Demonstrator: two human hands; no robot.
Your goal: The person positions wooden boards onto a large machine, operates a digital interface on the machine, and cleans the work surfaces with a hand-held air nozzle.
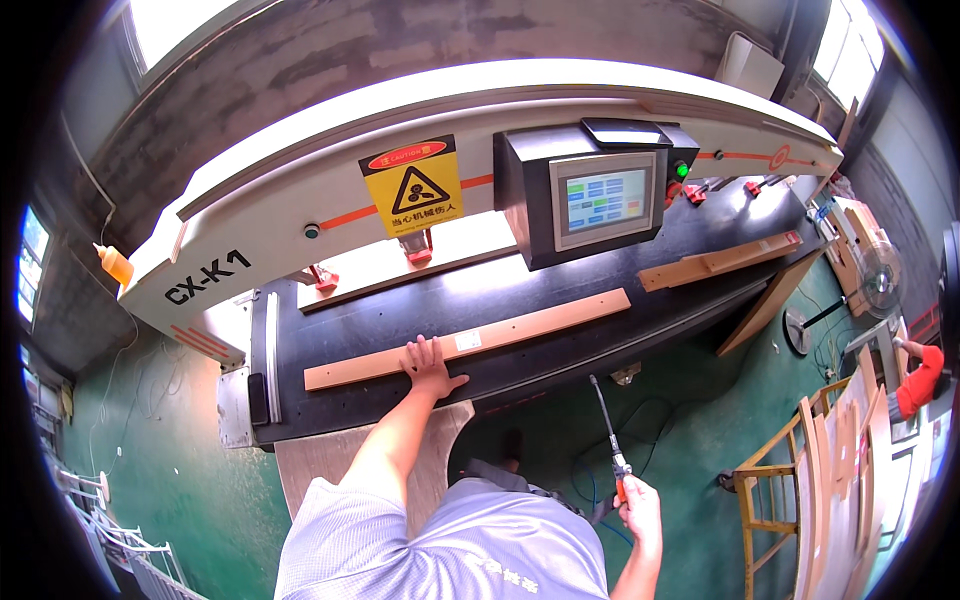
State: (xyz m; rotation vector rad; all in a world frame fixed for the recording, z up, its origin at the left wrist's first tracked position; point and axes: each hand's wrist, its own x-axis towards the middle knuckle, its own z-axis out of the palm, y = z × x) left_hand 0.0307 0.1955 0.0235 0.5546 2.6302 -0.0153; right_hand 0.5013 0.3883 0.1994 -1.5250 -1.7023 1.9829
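Observation:
My left hand (430, 372) lies with spread fingers on a long, light-brown wooden strip (545, 320). The strip rests on the black bed (400, 330) of a large white machine, and a small white label (467, 341) is stuck to it near my fingers. Away from the bed's front edge, my right hand (640, 508) is wrapped around the handle of an air blow gun (620, 464). Its long thin nozzle points up toward the bed, apart from the strip. A blue hose hangs near its handle.
A control screen (604, 201) sits on the machine's beam. More wooden strips (720, 261) lie at the bed's right. A plywood panel (375, 460) stands by my left arm. At right are a fan (878, 270), a yellow cart (770, 490) with boards, and another person's red sleeve (920, 383).

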